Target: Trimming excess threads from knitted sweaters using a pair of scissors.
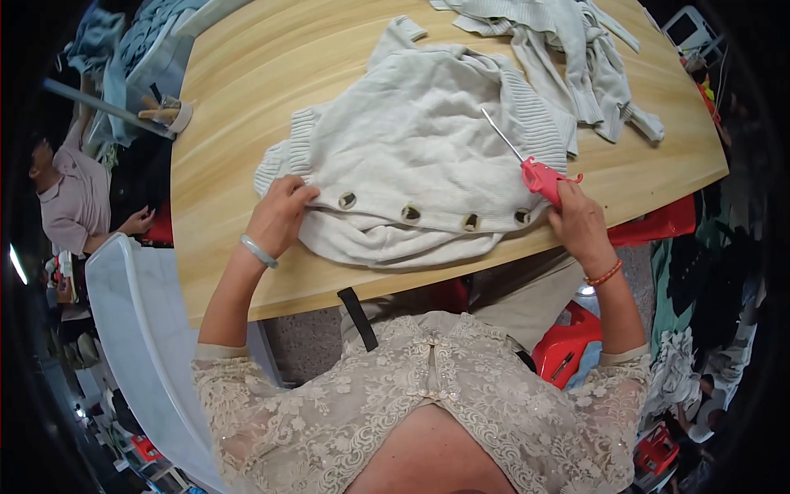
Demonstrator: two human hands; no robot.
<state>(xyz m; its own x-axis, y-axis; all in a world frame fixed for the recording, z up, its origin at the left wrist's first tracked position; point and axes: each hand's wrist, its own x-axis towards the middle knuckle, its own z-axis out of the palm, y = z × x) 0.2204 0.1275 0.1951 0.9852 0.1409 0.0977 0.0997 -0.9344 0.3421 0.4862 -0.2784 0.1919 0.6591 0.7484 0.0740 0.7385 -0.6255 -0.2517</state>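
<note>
A cream knitted cardigan (411, 123) lies spread on the wooden table in front of me. Along its near edge runs a band with several dark-and-pale buttons (411, 214). At the left end of that band my left hand (284, 210) is closed, fingers pinching the knit beside the ribbed cuff. My right hand (578, 218) grips the pink handle of a tool with a long thin metal shaft (541, 177). The shaft points up and to the left over the cardigan, and its exact kind is unclear. The right fingertips are close to the band's right end.
More cream knitwear (568, 58) is heaped at the table's far right. A small round holder with tools (173, 114) sits at the left edge, near a bin of blue garments (140, 41). A white tub (140, 329) stands left of me, and a co-worker (78, 185) sits beyond.
</note>
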